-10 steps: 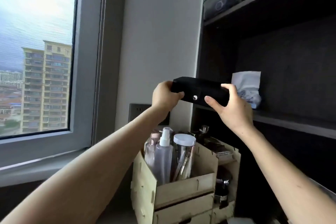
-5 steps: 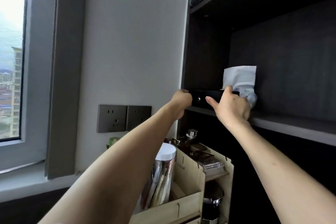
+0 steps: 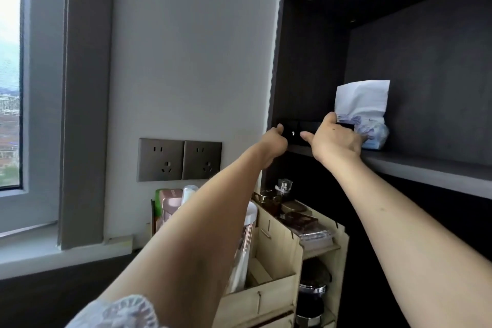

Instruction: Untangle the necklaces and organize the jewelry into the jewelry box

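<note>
The black jewelry box (image 3: pixel 300 128) sits on the shelf (image 3: pixel 426 165) just left of the tissue pack (image 3: pixel 367 120), with the left hand (image 3: pixel 274 140) and right hand (image 3: pixel 334 138) gripping its ends, fingers (image 3: pixel 331 116) curled; it looks rigid and light, with loose contents, so keep it level.

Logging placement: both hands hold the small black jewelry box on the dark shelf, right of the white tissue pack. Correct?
No: the head view shows the small black jewelry box left of the white tissue pack, not right. The left hand and right hand do hold it on the dark shelf.
</note>
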`<action>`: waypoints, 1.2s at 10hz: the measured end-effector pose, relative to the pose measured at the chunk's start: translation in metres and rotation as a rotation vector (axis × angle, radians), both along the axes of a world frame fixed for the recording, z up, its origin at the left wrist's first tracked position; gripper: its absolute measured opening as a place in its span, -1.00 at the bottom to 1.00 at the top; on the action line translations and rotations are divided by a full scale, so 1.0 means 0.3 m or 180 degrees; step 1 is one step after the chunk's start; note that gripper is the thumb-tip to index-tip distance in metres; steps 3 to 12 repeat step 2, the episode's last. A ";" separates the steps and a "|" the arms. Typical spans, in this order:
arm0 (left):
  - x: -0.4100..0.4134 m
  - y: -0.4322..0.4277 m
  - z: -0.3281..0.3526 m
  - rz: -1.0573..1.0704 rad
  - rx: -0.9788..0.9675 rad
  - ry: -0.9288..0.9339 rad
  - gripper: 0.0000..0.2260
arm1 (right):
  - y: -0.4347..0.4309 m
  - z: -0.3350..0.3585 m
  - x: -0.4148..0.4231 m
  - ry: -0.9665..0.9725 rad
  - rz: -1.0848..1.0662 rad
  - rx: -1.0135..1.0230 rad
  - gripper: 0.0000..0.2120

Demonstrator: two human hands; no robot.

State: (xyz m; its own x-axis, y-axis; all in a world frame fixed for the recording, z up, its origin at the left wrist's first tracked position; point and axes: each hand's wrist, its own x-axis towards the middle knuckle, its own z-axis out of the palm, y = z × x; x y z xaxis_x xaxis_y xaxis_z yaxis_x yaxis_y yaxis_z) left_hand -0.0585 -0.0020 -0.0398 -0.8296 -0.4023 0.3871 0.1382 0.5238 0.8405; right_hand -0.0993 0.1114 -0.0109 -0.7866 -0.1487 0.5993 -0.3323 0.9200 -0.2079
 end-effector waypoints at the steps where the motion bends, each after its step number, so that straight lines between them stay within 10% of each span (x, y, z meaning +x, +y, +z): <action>1: 0.004 -0.012 -0.005 -0.0038 -0.0080 -0.0024 -0.43 | 0.001 0.003 -0.006 -0.0036 -0.0103 0.0077 -0.31; 12: 0.048 -0.019 0.005 0.0009 0.0076 0.0073 -0.48 | 0.014 -0.027 0.002 0.0492 -0.0291 0.0058 -0.28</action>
